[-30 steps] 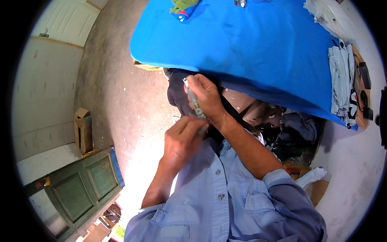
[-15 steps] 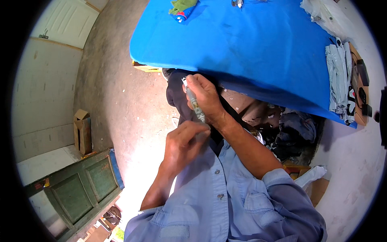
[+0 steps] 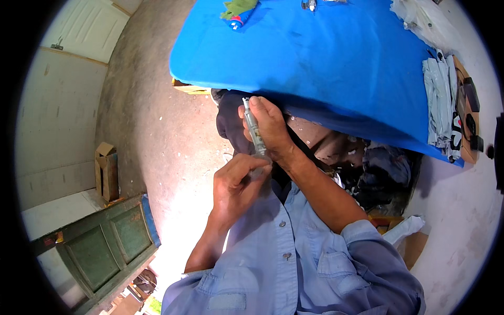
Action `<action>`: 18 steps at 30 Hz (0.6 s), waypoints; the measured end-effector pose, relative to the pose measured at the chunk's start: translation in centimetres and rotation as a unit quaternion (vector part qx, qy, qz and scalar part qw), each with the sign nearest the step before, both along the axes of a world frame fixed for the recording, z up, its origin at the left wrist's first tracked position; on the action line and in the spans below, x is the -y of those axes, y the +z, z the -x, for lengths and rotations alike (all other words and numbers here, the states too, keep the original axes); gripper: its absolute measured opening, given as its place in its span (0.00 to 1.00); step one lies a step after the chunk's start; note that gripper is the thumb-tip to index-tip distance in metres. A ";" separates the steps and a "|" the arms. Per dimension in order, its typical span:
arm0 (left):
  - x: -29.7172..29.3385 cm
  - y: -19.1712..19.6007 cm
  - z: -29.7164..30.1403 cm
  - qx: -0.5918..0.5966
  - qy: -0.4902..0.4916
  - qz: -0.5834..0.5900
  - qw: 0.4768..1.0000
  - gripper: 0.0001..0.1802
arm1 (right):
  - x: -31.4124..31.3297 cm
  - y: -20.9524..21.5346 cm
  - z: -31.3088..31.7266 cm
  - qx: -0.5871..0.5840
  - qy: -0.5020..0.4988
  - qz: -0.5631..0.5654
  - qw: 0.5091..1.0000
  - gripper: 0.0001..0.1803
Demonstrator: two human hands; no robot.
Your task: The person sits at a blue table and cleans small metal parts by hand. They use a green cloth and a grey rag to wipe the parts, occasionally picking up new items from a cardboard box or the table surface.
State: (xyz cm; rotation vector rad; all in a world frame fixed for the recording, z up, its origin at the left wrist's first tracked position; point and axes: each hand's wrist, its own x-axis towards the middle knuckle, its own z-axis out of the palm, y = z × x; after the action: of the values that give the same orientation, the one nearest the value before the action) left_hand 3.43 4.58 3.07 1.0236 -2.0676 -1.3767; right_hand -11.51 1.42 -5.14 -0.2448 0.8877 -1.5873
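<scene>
My right hand (image 3: 271,127) is closed round a slim grey, partly see-through tube (image 3: 255,134) with dark and yellowish markings and a white far end. The thumb lies along its far part. The tube points away from me and stands over dark cloth, just short of the table's near edge. My left hand (image 3: 234,181) is pinched at the tube's near end, its fingers slightly blurred. What exactly sits between those fingertips is partly hidden.
A blue-covered table (image 3: 304,58) fills the far side, with a green cloth (image 3: 239,6) and a blue tube-shaped container (image 3: 240,21) on it. Grey plastic bags (image 3: 440,100) lie at its right edge. Dark bundles (image 3: 386,168) are underneath. A cardboard box (image 3: 106,172) stands left.
The tube has tilted a little more upright, its white far end shifting slightly right and away. My left hand has moved up slightly, its fingertips still at the near end.
</scene>
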 end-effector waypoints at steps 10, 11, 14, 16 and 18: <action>0.4 -0.4 -1.8 -0.054 0.162 -0.151 0.974 0.08 | -0.1 -0.1 0.7 0.073 0.002 0.070 0.995 0.22; 0.2 -1.2 -2.0 -0.079 0.167 -0.180 0.966 0.10 | -0.1 -0.2 0.6 0.082 0.007 0.080 0.993 0.22; -0.3 -3.4 -1.6 -0.150 0.173 -0.278 0.933 0.13 | 0.0 -0.2 0.3 0.096 -0.014 0.088 0.991 0.22; -0.8 -4.0 -0.9 -0.190 0.178 -0.355 0.898 0.15 | 0.4 0.5 -0.5 0.094 -0.061 0.066 0.992 0.22; -1.0 -3.6 -0.3 -0.222 0.178 -0.421 0.861 0.16 | 0.3 0.4 -0.4 0.084 -0.064 0.071 0.992 0.21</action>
State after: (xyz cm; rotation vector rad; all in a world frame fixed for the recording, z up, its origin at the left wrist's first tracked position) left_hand 3.71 5.55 -0.50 1.1645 -0.8515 -2.0981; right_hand -11.10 1.14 -4.71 -0.1536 0.6713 -1.7649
